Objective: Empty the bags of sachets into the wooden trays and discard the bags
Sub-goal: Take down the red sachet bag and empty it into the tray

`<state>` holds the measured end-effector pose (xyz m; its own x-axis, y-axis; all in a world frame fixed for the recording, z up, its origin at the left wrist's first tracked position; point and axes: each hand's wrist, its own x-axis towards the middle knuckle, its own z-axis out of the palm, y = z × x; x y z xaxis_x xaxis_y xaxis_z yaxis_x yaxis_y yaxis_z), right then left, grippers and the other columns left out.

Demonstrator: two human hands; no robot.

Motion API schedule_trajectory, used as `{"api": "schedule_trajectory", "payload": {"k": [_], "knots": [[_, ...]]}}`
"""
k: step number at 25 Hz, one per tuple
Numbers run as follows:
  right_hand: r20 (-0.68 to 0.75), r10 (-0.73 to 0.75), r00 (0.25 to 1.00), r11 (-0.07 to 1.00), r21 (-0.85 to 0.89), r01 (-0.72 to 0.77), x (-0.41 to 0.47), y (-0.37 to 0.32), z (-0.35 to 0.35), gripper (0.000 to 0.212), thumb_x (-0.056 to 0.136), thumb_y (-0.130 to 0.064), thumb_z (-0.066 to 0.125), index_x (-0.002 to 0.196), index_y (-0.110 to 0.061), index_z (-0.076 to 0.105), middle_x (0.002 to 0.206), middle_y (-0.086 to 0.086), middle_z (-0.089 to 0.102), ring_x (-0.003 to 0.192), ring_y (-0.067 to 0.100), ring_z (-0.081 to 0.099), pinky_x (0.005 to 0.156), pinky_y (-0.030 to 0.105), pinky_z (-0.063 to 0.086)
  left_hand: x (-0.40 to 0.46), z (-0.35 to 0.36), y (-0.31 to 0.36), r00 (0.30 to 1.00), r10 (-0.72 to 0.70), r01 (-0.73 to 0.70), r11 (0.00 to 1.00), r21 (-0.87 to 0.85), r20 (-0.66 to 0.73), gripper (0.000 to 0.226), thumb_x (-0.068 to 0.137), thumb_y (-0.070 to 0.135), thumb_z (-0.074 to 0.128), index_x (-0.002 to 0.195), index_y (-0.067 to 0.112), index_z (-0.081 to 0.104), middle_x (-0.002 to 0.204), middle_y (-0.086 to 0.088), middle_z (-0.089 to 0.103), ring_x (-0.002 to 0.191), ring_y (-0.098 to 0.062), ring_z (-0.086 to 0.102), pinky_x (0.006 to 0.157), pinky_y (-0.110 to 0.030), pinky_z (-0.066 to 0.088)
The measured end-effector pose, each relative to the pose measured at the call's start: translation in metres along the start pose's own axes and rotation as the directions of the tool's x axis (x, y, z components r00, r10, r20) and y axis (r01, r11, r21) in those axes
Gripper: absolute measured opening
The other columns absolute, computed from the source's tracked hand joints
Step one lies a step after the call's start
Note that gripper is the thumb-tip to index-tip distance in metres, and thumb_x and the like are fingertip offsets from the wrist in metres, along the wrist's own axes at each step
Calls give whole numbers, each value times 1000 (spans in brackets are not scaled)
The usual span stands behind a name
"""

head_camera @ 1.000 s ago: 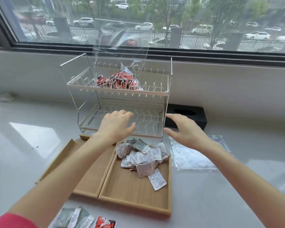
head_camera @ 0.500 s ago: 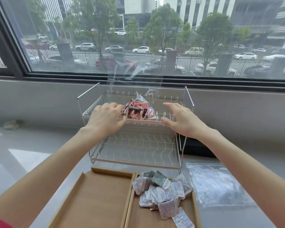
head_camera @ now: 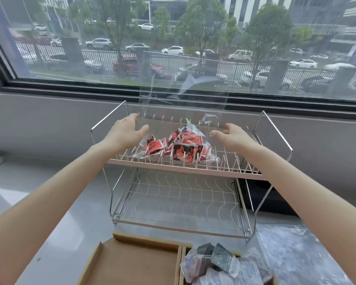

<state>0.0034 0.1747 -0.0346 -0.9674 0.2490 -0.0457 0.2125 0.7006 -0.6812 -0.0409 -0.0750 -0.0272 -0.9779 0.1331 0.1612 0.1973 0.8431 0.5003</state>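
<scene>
Both your hands, left hand [head_camera: 126, 133] and right hand [head_camera: 232, 135], reach spread-fingered and empty toward the crinkly clear bag [head_camera: 180, 124] of red sachets [head_camera: 179, 148] on the wire rack [head_camera: 193, 171].

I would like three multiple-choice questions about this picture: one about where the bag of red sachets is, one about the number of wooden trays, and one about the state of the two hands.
1. Where does the clear bag of red sachets lie?
A. on the upper shelf of the wire rack
B. on the lower shelf
C. in a wooden tray

2. How many wooden trays show at the bottom edge?
A. one
B. two
C. four

3. How are the left hand and the right hand?
A. both curled into fists
B. both open beside the bag
C. both lifting a tray

Key: 1 A, the bag sits among the upper prongs. 2 B, the left tray shows bare wood and the right tray holds grey and white sachets. 3 B, the fingers are spread on either side of the bag.
</scene>
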Motion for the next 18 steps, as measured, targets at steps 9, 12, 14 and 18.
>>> {"api": "schedule_trajectory", "payload": {"k": [9, 12, 14, 18], "knots": [[-54, 66, 996, 829, 558, -24, 60, 10, 25, 47, 87, -18, 59, 129, -2, 44, 125, 13, 55, 97, 18, 60, 89, 32, 51, 60, 34, -27, 985, -78, 135, 906, -402, 154, 57, 91, 33, 48, 136, 3, 31, 132, -13, 52, 116, -26, 53, 102, -43, 41], [-93, 65, 994, 776, 631, 9, 58, 8, 24, 11, 85, -6, 59, 96, -8, 59, 94, 9, 65, 69, 9, 63, 64, 19, 54, 58, 31, -25, 994, -15, 72, 835, -545, 107, 12, 92, 16, 48, 103, 11, 51, 97, -7, 66, 82, -16, 63, 80, -32, 50], [-141, 58, 988, 747, 663, 51, 55, 3, 19, 14, 84, -3, 59, 78, -15, 58, 80, 5, 64, 62, 7, 62, 60, 18, 53, 53, 26, -25, 998, 3, 31, 819, -574, 59, 7, 91, 11, 48, 87, 17, 50, 83, -1, 64, 75, -12, 62, 76, -30, 51], [-207, -1, 978, 725, 674, 143, 39, -12, -1, 18, 84, -2, 59, 75, -17, 58, 75, 2, 63, 62, 6, 63, 63, 18, 55, 45, 4, -14, 998, 5, -48, 766, -641, -68, 18, 91, 8, 48, 78, 20, 48, 77, 1, 62, 70, -11, 60, 66, -22, 50]]}}
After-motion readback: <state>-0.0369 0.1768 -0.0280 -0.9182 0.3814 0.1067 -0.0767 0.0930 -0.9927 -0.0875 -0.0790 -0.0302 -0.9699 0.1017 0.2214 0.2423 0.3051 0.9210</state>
